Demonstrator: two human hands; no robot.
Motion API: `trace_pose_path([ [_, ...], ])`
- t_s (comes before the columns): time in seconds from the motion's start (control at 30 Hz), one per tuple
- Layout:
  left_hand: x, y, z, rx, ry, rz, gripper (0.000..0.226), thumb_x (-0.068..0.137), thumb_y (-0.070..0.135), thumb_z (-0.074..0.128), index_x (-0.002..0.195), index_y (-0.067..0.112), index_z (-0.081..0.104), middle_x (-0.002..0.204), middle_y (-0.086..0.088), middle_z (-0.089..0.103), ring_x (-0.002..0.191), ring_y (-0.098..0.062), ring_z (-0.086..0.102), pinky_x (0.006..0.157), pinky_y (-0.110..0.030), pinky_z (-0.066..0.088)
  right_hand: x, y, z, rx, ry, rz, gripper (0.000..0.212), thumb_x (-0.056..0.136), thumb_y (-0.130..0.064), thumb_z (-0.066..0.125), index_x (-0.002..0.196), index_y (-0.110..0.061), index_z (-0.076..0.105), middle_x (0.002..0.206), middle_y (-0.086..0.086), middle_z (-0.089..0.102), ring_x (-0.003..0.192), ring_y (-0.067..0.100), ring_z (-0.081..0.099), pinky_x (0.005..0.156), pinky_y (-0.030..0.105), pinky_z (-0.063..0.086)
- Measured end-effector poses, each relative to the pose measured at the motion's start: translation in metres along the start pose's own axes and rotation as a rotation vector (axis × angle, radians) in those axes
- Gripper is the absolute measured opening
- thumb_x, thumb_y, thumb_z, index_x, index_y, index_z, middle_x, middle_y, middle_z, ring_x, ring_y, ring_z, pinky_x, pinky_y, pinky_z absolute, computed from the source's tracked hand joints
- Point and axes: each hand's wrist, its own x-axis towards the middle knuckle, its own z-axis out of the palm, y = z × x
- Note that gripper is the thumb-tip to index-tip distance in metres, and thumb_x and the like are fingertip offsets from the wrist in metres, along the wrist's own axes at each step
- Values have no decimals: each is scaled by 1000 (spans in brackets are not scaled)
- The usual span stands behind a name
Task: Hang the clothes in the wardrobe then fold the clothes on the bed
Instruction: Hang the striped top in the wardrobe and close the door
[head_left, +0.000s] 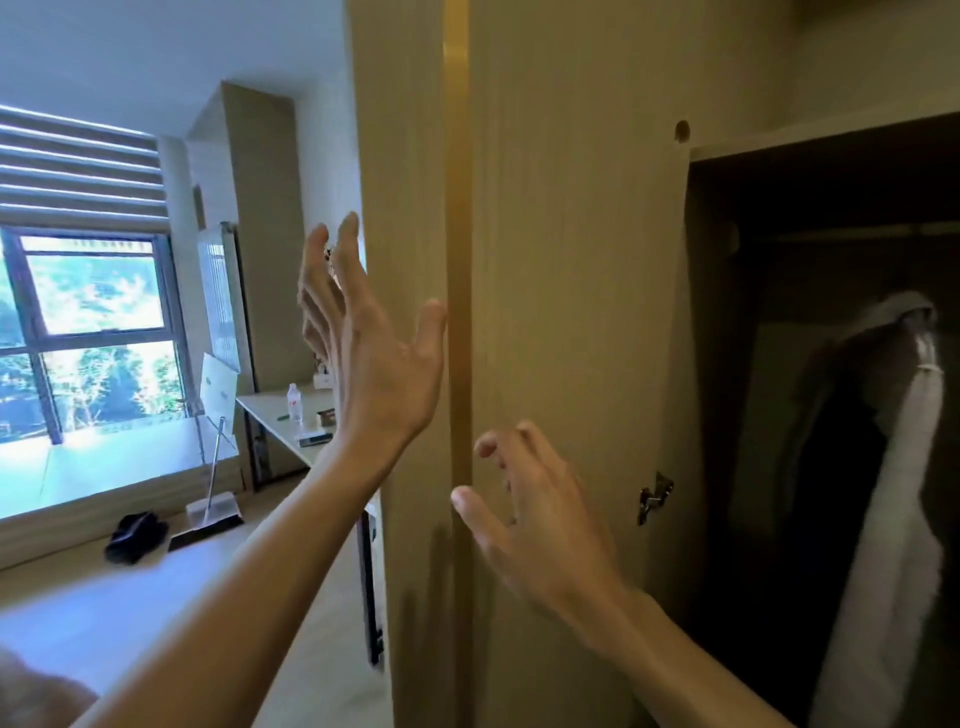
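A light wooden wardrobe door (571, 260) stands open in front of me, its inner face toward me and a gold strip down its edge. My left hand (374, 353) is raised with fingers spread, just left of that edge, holding nothing. My right hand (530, 509) is lower, fingers loosely apart, in front of the door's inner face. Whether either hand touches the door I cannot tell. Inside the dark wardrobe (831, 364) hang a dark garment (831, 493) and a white garment (893, 519) below a rail.
A metal hinge (655, 496) sits on the door's right side. At the left are a window (88, 332), a desk (291, 421) with a water bottle (294, 402), a dustpan and broom (208, 514) and a dark bundle (136, 535) on the floor.
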Motion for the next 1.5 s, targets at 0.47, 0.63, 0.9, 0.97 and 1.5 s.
trace_pose_path([
  [0.47,1,16,-46,-341,-276,-87,66,97,62,30,139,16,52,122,3,67,102,-2,64,95,-39,55,-25,-43,40,-107,195,7,92,84,-65,62,152,-41,5,153,-16,15,142,6,29,117,36,36],
  [0.63,-25,42,-44,-550,-308,64,53,97,63,21,119,38,62,103,-20,69,90,-35,69,74,-56,58,-56,-35,30,-190,382,-6,89,81,-65,63,151,-32,18,148,-12,25,130,12,46,101,38,52],
  [0.9,-54,109,3,-825,-508,319,75,97,60,16,144,16,53,117,-2,62,109,-20,63,83,-49,57,-116,12,-37,-246,662,54,68,91,-44,54,150,-33,20,144,-8,41,120,13,57,91,44,58],
  [0.97,-58,130,24,-849,-580,396,70,98,56,16,144,18,53,126,-2,56,119,-17,56,91,-47,55,-131,24,-60,-269,691,112,66,93,-43,51,150,-32,19,142,-10,42,120,8,56,91,41,59],
  [1.5,-98,271,205,-494,-828,823,61,103,59,23,158,33,24,169,3,-11,153,-24,-18,122,-53,14,-179,164,-157,-1093,374,597,99,80,-29,75,159,-9,18,168,14,-9,155,31,-8,122,57,20],
])
